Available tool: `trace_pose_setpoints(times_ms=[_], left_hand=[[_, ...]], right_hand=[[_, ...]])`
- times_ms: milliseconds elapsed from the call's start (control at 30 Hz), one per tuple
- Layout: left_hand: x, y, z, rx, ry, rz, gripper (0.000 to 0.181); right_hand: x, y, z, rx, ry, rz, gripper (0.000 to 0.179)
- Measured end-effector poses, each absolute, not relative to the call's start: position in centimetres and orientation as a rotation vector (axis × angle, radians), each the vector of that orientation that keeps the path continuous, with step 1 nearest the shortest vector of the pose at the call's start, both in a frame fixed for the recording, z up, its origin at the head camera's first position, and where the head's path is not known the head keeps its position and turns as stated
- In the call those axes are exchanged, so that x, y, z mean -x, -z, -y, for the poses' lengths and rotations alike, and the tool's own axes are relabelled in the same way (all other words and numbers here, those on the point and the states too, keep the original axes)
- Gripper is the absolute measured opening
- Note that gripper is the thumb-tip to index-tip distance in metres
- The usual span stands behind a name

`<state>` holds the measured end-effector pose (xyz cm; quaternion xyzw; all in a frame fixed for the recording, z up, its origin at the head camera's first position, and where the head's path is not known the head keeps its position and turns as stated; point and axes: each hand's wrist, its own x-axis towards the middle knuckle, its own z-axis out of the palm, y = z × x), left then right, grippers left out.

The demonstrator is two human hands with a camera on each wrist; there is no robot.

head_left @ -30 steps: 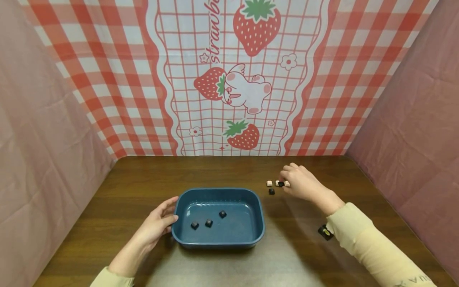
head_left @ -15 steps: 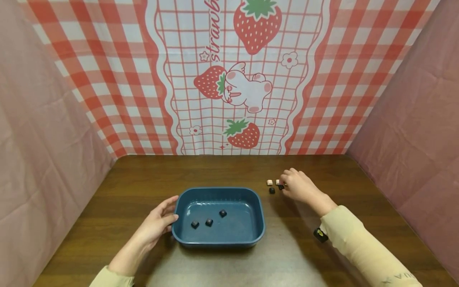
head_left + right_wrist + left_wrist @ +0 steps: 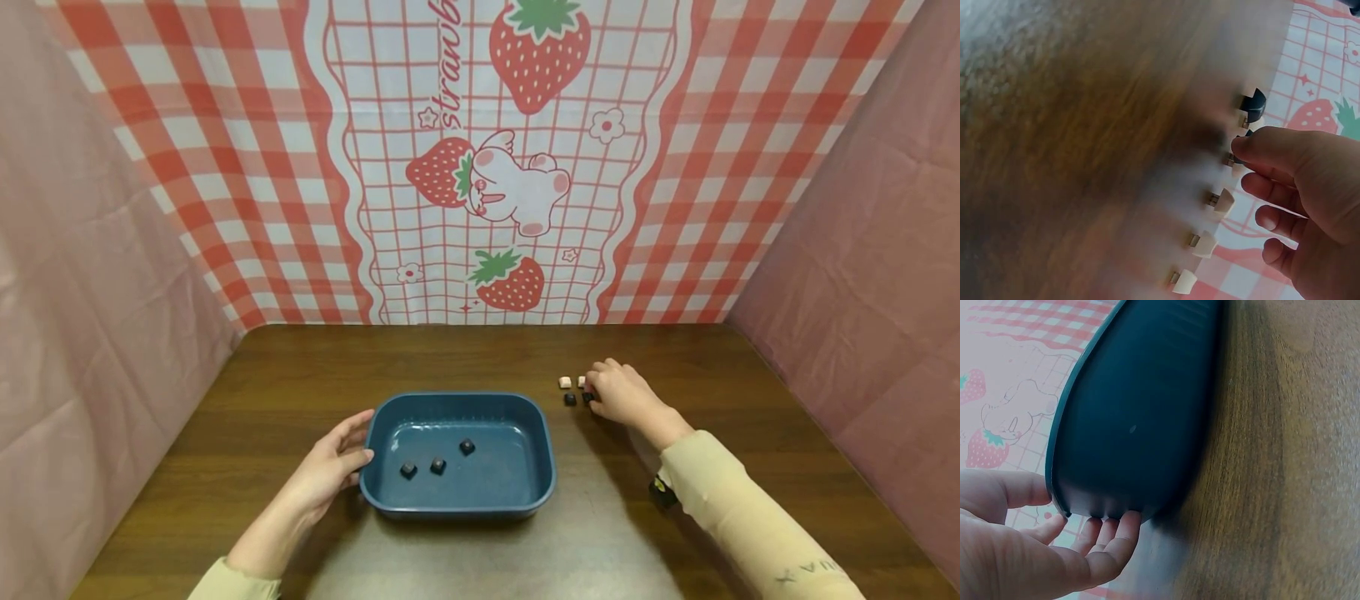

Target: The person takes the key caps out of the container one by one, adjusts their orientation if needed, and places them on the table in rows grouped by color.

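Head view: one blue tray (image 3: 498, 483) on the wooden table (image 3: 420, 358), and inside it, one, two, three black keycaps (image 3: 438, 466)! My left hand (image 3: 322, 468) has the tray's left end, thumb by the rim. Over to the right, my right hand (image 3: 624, 394) is nipping one black keycap (image 3: 588, 398); a second black one (image 3: 570, 400) lies just beside it, with two pale keycaps (image 3: 565, 382) showing behind. Backing it all, one printed cloth (image 3: 255, 167) with three big strawberries (image 3: 540, 62).

Left wrist view: one tray, side on, my fingers bent against its end wall.

Right wrist view: five keycaps, two black and three pale, strung in a row! Thumb and index are nearly together on that second black one, my thumb covering much of it. Is it touching the table? Can't tell.
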<state>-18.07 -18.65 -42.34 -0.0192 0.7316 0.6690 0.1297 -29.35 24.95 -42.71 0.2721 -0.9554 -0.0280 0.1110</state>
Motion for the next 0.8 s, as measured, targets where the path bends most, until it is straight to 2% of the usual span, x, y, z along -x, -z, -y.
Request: trace_pose_setpoints(times_ms=[800], left_hand=[[17.93, 42.28, 18.67, 0.047, -1.943, -2.133, 0.056]], right_hand=[[29.28, 42.30, -24.84, -0.804, 0.058, 2.806, 0.020]])
